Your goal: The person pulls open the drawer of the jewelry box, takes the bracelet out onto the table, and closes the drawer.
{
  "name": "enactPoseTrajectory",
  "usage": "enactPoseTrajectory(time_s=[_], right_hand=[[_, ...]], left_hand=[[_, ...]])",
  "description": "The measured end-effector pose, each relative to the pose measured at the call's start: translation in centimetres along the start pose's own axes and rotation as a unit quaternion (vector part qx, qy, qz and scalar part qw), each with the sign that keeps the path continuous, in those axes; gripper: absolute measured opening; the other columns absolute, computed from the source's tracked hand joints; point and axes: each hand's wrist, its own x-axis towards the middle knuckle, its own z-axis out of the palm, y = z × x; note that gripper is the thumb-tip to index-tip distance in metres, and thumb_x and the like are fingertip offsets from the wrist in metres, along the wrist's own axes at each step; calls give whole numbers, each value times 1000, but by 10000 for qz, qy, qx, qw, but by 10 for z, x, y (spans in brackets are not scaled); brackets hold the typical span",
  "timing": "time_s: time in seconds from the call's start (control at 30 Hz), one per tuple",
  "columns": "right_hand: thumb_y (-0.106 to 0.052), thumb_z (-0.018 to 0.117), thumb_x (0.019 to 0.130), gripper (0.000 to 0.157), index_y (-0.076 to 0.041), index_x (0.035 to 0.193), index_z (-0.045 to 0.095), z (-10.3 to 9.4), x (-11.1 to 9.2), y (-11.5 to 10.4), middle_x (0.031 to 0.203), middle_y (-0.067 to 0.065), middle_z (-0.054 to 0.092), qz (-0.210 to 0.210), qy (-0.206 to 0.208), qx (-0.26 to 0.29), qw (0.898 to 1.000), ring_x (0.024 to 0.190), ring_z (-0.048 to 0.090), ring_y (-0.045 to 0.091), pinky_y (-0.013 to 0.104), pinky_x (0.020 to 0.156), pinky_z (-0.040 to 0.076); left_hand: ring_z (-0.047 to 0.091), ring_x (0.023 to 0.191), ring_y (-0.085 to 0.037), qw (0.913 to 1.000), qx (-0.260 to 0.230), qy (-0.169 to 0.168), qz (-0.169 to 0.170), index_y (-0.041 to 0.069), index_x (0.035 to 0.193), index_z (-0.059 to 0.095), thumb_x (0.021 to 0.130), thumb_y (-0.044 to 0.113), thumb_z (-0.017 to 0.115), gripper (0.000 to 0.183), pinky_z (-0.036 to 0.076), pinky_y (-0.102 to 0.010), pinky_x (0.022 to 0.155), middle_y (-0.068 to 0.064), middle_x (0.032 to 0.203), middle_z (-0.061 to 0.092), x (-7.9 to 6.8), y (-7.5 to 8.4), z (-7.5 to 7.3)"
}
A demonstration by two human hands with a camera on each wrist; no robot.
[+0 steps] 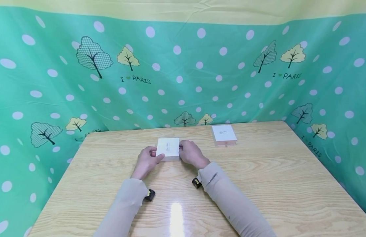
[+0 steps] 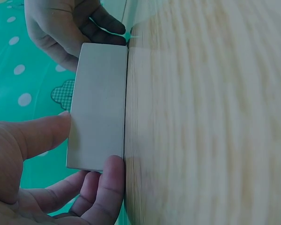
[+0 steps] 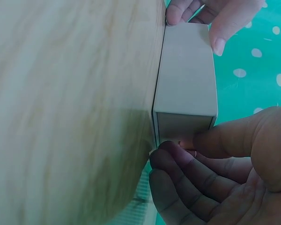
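Note:
A small white drawer box [image 1: 167, 148] with dark lettering on its lid lies flat on the wooden table, between the two hands. My left hand [image 1: 145, 160] grips its left end, thumb on the top edge and fingers against the side, as the left wrist view shows. At the opposite end is my right hand [image 1: 191, 153]. In the right wrist view its thumb and fingertips pinch at a small ribbon loop [image 3: 195, 153] on the drawer's front [image 3: 175, 127], partly covered by the fingers. The drawer front sits about level with the sleeve's edge.
Farther back and to the right stands a second white box [image 1: 224, 133], with similar lettering and a small pull tab at its front. A green dotted curtain [image 1: 177, 65] hangs behind the table [image 1: 274, 171] and along both sides.

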Motion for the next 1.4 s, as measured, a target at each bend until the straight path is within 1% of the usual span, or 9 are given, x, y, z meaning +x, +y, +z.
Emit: enactPoseTrajectory(time_s=[0.17, 0.33, 0.57, 0.7, 0.87, 1.07, 1.4], right_hand=[[-10, 51, 95, 23, -5, 113, 65, 1, 1, -2, 100, 8, 66, -38, 22, -1, 10000, 68, 57, 16, 25, 57, 50], [-10, 51, 95, 22, -5, 111, 65, 4, 1, -4, 93, 6, 65, -74, 13, 16, 10000, 67, 57, 15, 25, 56, 50], [-8, 53, 93, 19, -6, 108, 65, 6, 1, -7, 87, 4, 63, -68, -9, 94, 9999, 64, 56, 16, 26, 53, 50], [-9, 52, 94, 17, -7, 104, 66, 8, 1, -9, 83, 3, 62, -135, -11, 19, 9999, 64, 56, 16, 26, 52, 49], [-9, 52, 93, 15, -8, 98, 67, 9, 2, -11, 80, 2, 61, -182, 33, 15, 9998, 63, 55, 16, 26, 53, 49], [-9, 53, 93, 18, -7, 104, 67, 10, 1, -13, 85, 3, 64, -226, 40, 30, 9997, 66, 56, 15, 26, 57, 50], [-8, 51, 94, 24, -6, 113, 65, 13, 2, -16, 97, 6, 67, -268, 24, -53, 9996, 70, 57, 14, 24, 60, 51]], left_hand=[[62, 75, -20, 10000, -24, 6, -12, -4, 121, 52, 86, 16, 71, 45, 52, -24, 61, -14, 98, 57, -1, 0, -3], [62, 74, -19, 10000, -35, 54, -22, -5, 120, 52, 85, 16, 72, 45, 53, -24, 61, -14, 98, 57, -3, 0, -6], [62, 75, -20, 10000, 24, 53, -54, -5, 122, 51, 85, 16, 72, 48, 54, -25, 63, -15, 101, 57, -5, -2, -9], [62, 76, -21, 9999, 83, 59, -117, -3, 123, 51, 85, 17, 72, 48, 54, -26, 64, -14, 101, 57, -5, -5, -13], [62, 77, -20, 9999, 135, 62, -71, -3, 123, 52, 86, 18, 71, 47, 53, -25, 64, -14, 102, 57, -4, -8, -15], [60, 78, -19, 9998, 187, 112, -4, -4, 122, 52, 85, 19, 72, 47, 53, -25, 63, -15, 101, 57, -5, -9, -17], [57, 86, -22, 9996, 206, 183, -44, -4, 123, 53, 85, 20, 72, 49, 52, -25, 68, -15, 102, 58, -6, -12, -20]])
